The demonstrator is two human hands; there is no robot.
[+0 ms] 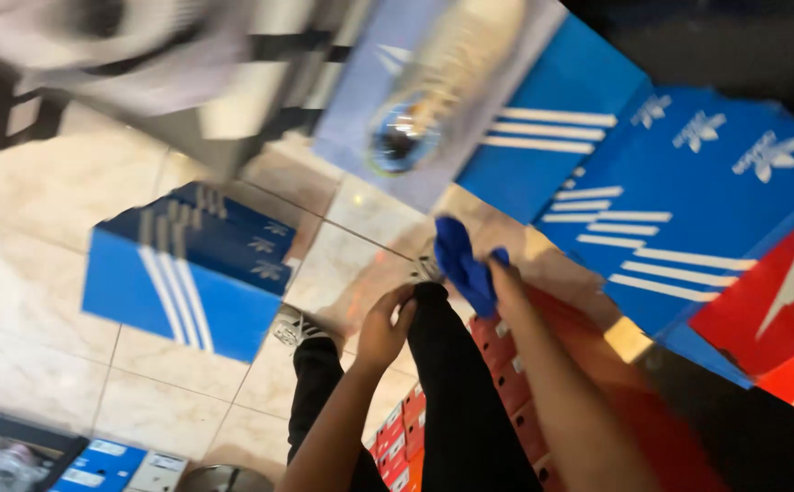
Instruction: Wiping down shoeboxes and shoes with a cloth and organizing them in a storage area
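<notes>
1. Hands first: the left hand (385,325) is curled shut at the knee of the black trouser leg (452,401), its fingers bent round the top of the cloth there, gripping or pinching it.
2. The right hand (503,273) is closed on a blue cloth (463,261); the cloth bunches up above the fingers and hides most of them.
3. The blue cloth sits just to the right of the left hand and a little above it, close but apart.
4. A second black trouser leg (317,378) lies left of the left hand, ending in a shoe (293,326) on the tiled floor (42,210).
5. A stack of blue striped shoeboxes (192,266) stands on the floor well left of the left hand.
6. More blue boxes (688,182) and a red box (784,305) fill the area to the right of the right hand.
7. Small red boxes (506,374) show between the trouser leg and the right forearm.
8. The top of the view is blurred.
</notes>
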